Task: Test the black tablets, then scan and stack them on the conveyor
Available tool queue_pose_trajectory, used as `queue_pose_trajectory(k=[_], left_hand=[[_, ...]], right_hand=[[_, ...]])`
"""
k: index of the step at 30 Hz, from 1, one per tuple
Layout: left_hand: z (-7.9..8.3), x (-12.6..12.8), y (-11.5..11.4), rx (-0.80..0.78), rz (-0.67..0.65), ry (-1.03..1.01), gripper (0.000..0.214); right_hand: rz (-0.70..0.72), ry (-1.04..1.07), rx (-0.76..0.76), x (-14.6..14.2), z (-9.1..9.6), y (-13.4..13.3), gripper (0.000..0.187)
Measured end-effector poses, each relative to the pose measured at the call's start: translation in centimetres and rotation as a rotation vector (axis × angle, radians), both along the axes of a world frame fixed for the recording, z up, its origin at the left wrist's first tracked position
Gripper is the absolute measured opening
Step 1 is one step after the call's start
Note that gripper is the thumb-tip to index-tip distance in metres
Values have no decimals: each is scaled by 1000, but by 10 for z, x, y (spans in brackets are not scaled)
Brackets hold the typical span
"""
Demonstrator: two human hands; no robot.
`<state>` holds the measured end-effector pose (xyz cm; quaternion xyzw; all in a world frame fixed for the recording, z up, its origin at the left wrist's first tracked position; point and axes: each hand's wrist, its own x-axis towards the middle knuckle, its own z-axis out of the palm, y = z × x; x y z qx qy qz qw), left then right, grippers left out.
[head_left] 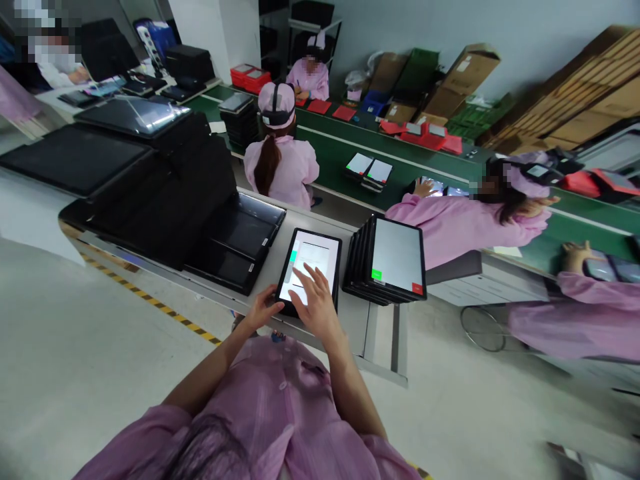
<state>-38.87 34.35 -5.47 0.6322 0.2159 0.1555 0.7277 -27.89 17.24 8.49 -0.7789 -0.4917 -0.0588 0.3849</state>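
A tablet [320, 253] with a lit white screen and black frame lies on the grey bench in front of me. My left hand [264, 309] grips its lower left corner, thumb on the frame; its other fingers are partly hidden. Over the screen, my right hand [316, 300] has its fingers spread and holds nothing; whether a fingertip touches the glass I cannot tell. Close by on the right stands a stack of tablets [397, 257], the top one lit with a green and a red patch. Left of my tablet, dark tablets [240, 230] lie in black trays.
Large black trays [160, 193] are piled along the bench's left. Beyond the bench [350, 333], co-workers in pink sit at a green conveyor [330, 157] bearing tablets and red pieces. Cardboard boxes [465, 70] lean at the back. Yellow-black floor tape [160, 307] runs below.
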Motion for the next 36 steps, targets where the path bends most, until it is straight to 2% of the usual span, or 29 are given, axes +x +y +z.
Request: queue_pose_trajectory(k=[3,6,8,13,20,30,36], left_hand=[[-4,1,-1,16,-41,-29,75],[-7,2,0,11,22,0,83],[-8,2,1,21,28,-1,84],[-11,3,5,49,-61,-77,79],[-12,3,3,50,-13,-82,77],[6,2,1,38,-23,-72,73],[1,-2,3,79,-35,-47,72]], right_hand=[[-157,59,125,9,-1,-12,55],[-326,102,230,18,-8,-20,51],[-378,115,265,21,-14,-21,48],[-345,102,243,24,-20,-19,48],[-331,104,240,29,-15,-20,40],[-405,127,239,44,-23,-25,41],[-379,83,185,49,-22,-23,39]])
